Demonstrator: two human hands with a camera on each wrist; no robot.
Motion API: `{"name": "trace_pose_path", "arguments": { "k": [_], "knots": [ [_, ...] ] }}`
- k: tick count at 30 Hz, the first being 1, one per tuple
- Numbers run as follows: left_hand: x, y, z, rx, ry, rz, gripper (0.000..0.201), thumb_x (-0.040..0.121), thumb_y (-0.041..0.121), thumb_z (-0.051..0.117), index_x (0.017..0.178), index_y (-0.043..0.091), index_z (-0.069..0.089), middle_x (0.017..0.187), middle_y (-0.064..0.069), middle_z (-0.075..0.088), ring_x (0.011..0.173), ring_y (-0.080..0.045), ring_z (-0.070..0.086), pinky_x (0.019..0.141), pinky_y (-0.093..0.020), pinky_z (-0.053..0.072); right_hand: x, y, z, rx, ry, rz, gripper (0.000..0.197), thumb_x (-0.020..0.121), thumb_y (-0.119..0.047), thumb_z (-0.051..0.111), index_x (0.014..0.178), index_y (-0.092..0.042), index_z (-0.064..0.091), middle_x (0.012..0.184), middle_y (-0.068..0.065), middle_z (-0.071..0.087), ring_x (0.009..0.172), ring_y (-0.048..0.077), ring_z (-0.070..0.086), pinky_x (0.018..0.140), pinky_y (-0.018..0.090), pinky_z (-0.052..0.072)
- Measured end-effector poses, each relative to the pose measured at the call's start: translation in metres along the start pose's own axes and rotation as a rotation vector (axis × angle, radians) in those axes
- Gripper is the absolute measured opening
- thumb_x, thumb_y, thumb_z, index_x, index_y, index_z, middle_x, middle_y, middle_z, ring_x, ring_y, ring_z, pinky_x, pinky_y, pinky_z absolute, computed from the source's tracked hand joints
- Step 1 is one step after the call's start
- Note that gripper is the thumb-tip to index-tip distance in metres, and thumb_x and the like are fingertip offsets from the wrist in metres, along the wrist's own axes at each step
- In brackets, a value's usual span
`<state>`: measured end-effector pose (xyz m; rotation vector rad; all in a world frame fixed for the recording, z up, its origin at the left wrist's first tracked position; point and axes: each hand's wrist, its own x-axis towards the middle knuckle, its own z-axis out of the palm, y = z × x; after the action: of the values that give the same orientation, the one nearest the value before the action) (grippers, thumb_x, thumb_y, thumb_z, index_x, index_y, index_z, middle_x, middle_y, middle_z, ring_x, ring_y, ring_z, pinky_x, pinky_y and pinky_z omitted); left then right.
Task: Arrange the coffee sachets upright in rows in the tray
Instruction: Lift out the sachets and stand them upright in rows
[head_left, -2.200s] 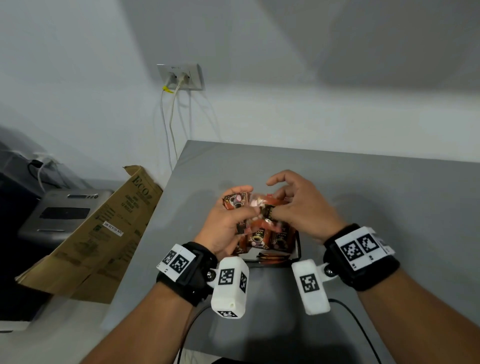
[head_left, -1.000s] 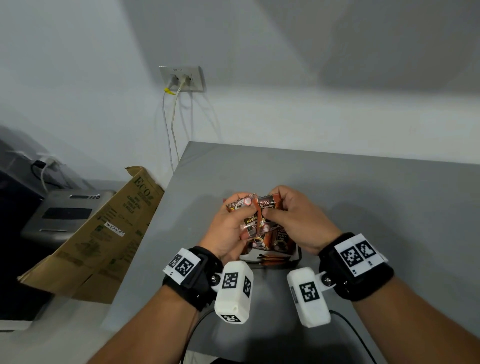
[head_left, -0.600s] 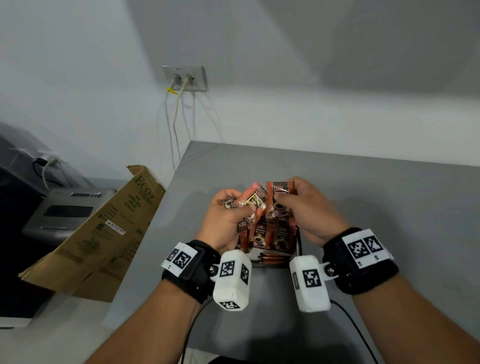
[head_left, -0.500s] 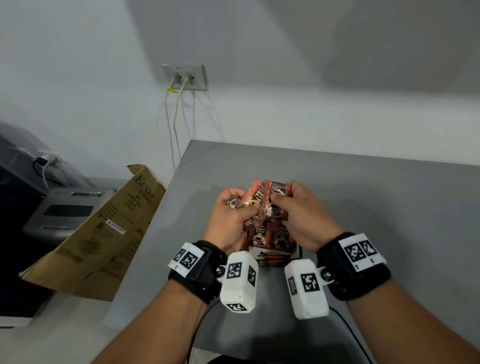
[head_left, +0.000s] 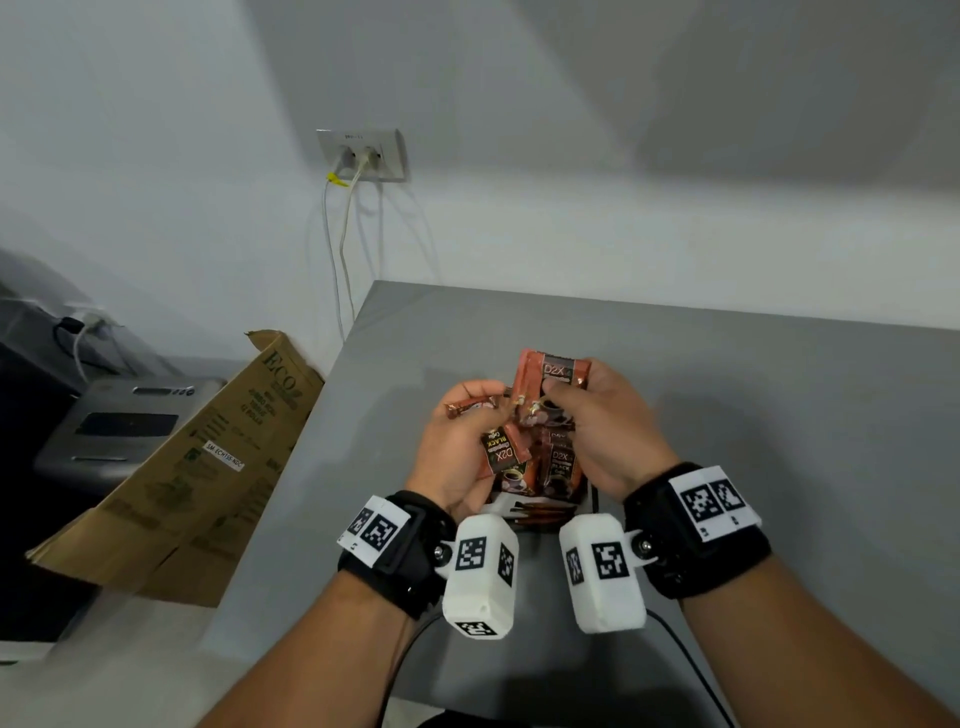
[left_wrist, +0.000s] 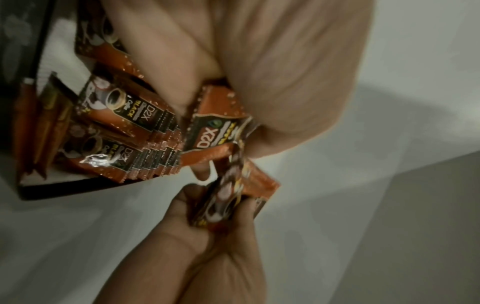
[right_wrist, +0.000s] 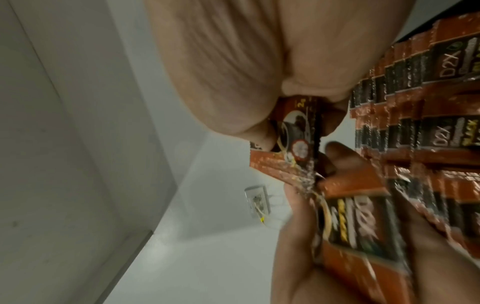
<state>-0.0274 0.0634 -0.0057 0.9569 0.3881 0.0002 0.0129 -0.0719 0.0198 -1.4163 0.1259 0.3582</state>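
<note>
Over the small black tray (head_left: 594, 503) my two hands meet. My right hand (head_left: 560, 394) pinches one orange-and-black coffee sachet (head_left: 551, 371) and holds it upright above the tray. A loose bunch of sachets (head_left: 500, 453) is gripped in my left hand (head_left: 485, 413). Several sachets (head_left: 562, 470) stand upright in rows in the tray. The left wrist view shows those rows (left_wrist: 124, 115) inside the tray rim (left_wrist: 78, 185) and my left hand's bunch (left_wrist: 215, 133). In the right wrist view the pinched sachet (right_wrist: 298, 131) is beside the standing rows (right_wrist: 428, 98).
The tray sits near the front of a grey table (head_left: 779, 395). A flattened cardboard box (head_left: 197, 467) leans off the table's left edge, beside a grey machine (head_left: 119, 421). A wall socket with cables (head_left: 361, 156) is behind. A black cable (head_left: 691, 670) runs along the table front.
My right hand has drawn one sachet out of the bunch in my left hand and raised it upright. Both hands stay over the tray.
</note>
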Motion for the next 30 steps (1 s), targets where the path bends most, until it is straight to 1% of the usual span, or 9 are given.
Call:
{"name": "trace_pose_path", "arguments": {
  "k": [2, 5, 9, 13, 15, 17, 20, 24, 30],
  "knots": [
    [0.001, 0.005, -0.004, -0.044, 0.01, -0.034, 0.028, 0.092, -0.011, 0.041, 0.103, 0.002, 0.063, 0.092, -0.022, 0.068, 0.074, -0.032, 0.068, 0.07, -0.044, 0.058, 0.001, -0.006, -0.008, 0.026, 0.006, 0.015, 0.011, 0.1, -0.005, 0.053, 0.102, -0.011, 0.061, 0.089, 0.009, 0.073, 0.076, 0.022, 0.069, 0.069, 0.038, 0.055],
    [0.003, 0.01, -0.005, -0.004, 0.055, 0.037, 0.031, 0.092, -0.012, 0.049, 0.112, 0.005, 0.064, 0.093, -0.019, 0.072, 0.075, -0.029, 0.069, 0.065, -0.038, 0.059, 0.0, -0.004, -0.015, 0.05, -0.046, 0.079, 0.012, 0.099, -0.005, 0.054, 0.108, -0.008, 0.061, 0.099, 0.013, 0.073, 0.083, 0.024, 0.066, 0.077, 0.038, 0.053],
    [0.004, 0.006, 0.003, 0.02, 0.129, 0.146, 0.03, 0.086, -0.015, 0.06, 0.104, 0.009, 0.063, 0.081, -0.013, 0.069, 0.065, -0.021, 0.069, 0.061, -0.033, 0.059, -0.014, 0.016, -0.002, 0.048, -0.16, 0.154, 0.016, 0.098, -0.004, 0.055, 0.111, -0.008, 0.063, 0.095, 0.012, 0.075, 0.077, 0.023, 0.07, 0.068, 0.036, 0.054],
    [0.004, 0.006, 0.003, 0.045, 0.125, 0.137, 0.03, 0.085, -0.018, 0.058, 0.102, 0.007, 0.059, 0.08, -0.014, 0.064, 0.059, -0.022, 0.066, 0.052, -0.033, 0.056, -0.007, 0.019, 0.0, -0.135, -0.04, 0.015, 0.012, 0.094, -0.013, 0.062, 0.107, -0.013, 0.062, 0.098, 0.01, 0.074, 0.085, 0.025, 0.073, 0.082, 0.044, 0.059],
    [0.003, 0.007, -0.004, 0.17, 0.084, 0.106, 0.033, 0.079, -0.019, 0.061, 0.1, 0.008, 0.061, 0.083, -0.015, 0.067, 0.065, -0.025, 0.066, 0.056, -0.034, 0.056, -0.001, 0.012, -0.007, -0.266, 0.011, -0.054, 0.01, 0.091, -0.019, 0.064, 0.101, -0.019, 0.062, 0.097, 0.006, 0.074, 0.087, 0.024, 0.073, 0.084, 0.047, 0.059],
    [0.001, 0.008, -0.01, 0.367, 0.003, 0.061, 0.038, 0.07, -0.016, 0.068, 0.098, 0.01, 0.064, 0.096, -0.02, 0.071, 0.074, -0.032, 0.069, 0.065, -0.04, 0.059, 0.002, 0.005, -0.01, -0.285, 0.029, -0.092, 0.007, 0.094, -0.017, 0.063, 0.1, -0.019, 0.061, 0.097, 0.007, 0.073, 0.086, 0.025, 0.073, 0.08, 0.047, 0.06],
    [-0.003, 0.006, -0.013, 0.502, -0.002, 0.042, 0.038, 0.073, -0.016, 0.069, 0.098, 0.012, 0.063, 0.104, -0.018, 0.07, 0.065, -0.029, 0.067, 0.061, -0.037, 0.057, 0.003, 0.001, -0.015, -0.134, 0.044, -0.078, 0.005, 0.097, -0.009, 0.059, 0.099, -0.013, 0.06, 0.093, 0.01, 0.072, 0.077, 0.023, 0.072, 0.068, 0.039, 0.058],
    [-0.003, 0.006, -0.009, 0.336, 0.052, 0.048, 0.039, 0.077, -0.022, 0.063, 0.096, 0.012, 0.058, 0.099, -0.022, 0.069, 0.078, -0.031, 0.069, 0.074, -0.043, 0.06, -0.002, 0.011, -0.017, -0.045, -0.046, 0.039, 0.011, 0.098, -0.006, 0.056, 0.107, -0.008, 0.062, 0.101, 0.014, 0.074, 0.092, 0.027, 0.071, 0.082, 0.043, 0.056],
    [-0.005, 0.007, -0.006, 0.073, -0.006, -0.074, 0.029, 0.087, -0.008, 0.044, 0.107, 0.006, 0.059, 0.091, -0.017, 0.069, 0.075, -0.029, 0.065, 0.067, -0.039, 0.054, -0.002, 0.017, -0.009, 0.016, 0.028, -0.003, 0.013, 0.097, -0.008, 0.057, 0.109, -0.012, 0.059, 0.104, 0.012, 0.074, 0.097, 0.03, 0.07, 0.087, 0.047, 0.055]
  ]
}}
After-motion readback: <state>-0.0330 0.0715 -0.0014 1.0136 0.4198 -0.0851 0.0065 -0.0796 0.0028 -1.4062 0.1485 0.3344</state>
